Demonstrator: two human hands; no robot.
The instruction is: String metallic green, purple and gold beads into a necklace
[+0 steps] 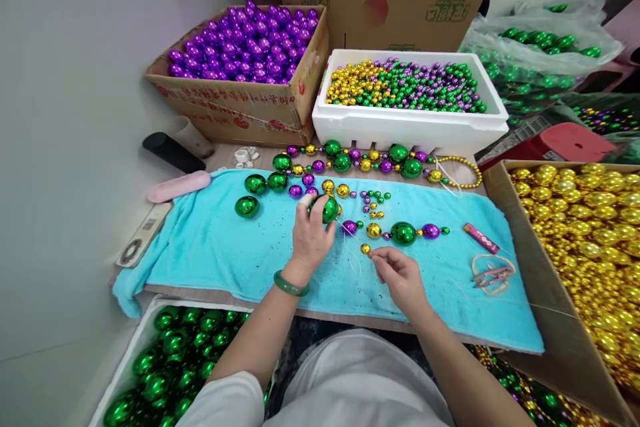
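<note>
My left hand (313, 233), with a green bangle (291, 283) at the wrist, has its fingers closed around a large green bead (329, 209). White thread (350, 232) runs from that bead to a small gold bead (366, 249), which my right hand (400, 275) pinches at the fingertips. Right of the hands lies a row of strung beads, with a large green bead (403, 233) and a purple bead (431, 231). Loose purple beads (295, 191), gold beads (343, 191) and small green beads (383, 195) sit just beyond my left hand. Several large green beads (247, 206) rest to its left.
A turquoise towel (200, 247) covers the tabletop. A finished-looking bead strand (342, 162) lies along its far edge. Snips (493, 276) lie at the right. Around stand a carton of purple beads (225, 103), a white foam box (410, 123) and a carton of gold beads (530, 267).
</note>
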